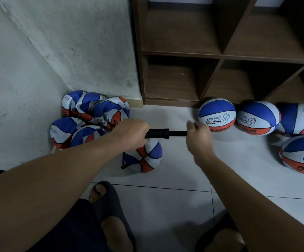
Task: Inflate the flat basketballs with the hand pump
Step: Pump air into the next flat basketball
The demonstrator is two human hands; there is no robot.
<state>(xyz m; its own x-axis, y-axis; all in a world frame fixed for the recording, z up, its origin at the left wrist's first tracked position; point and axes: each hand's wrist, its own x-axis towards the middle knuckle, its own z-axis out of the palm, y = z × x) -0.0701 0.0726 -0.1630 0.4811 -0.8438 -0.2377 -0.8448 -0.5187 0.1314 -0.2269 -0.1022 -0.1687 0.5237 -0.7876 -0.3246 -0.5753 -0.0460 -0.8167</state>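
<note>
A black hand pump [163, 133] is held level above the floor. My left hand [132, 133] grips its barrel and my right hand [197, 136] grips the handle end, with a short stretch of piston rod showing between them. Under the pump lies a partly filled blue, white and orange basketball [147, 156], with a black hose [125, 163] running down to it from my left hand. Several flat, crumpled basketballs [91, 115] are heaped in the wall corner at the left. Several round, inflated basketballs [217, 114] sit at the right.
A dark wooden cubby shelf [220, 55] stands against the wall behind the inflated balls. A rough white wall [56, 51] fills the left. My feet in dark slippers [107, 197] rest on the pale tiled floor [174, 170] below the pump.
</note>
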